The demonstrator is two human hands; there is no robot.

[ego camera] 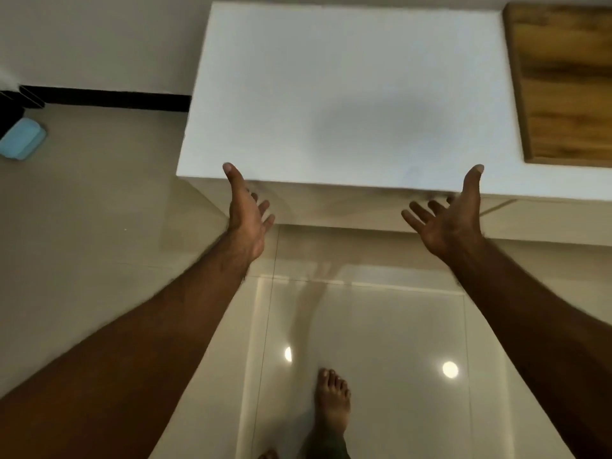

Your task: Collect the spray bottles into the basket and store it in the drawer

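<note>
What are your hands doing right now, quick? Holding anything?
Left hand: open, fingers spread, holding nothing, at the front edge of the white cabinet top.
Right hand: open, fingers spread, holding nothing, at the same edge.

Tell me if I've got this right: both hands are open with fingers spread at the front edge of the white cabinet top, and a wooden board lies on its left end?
Nearly. The head view shows the left hand and right hand open at the front edge of the white cabinet top, but the wooden board lies on its right end, not its left.
</note>
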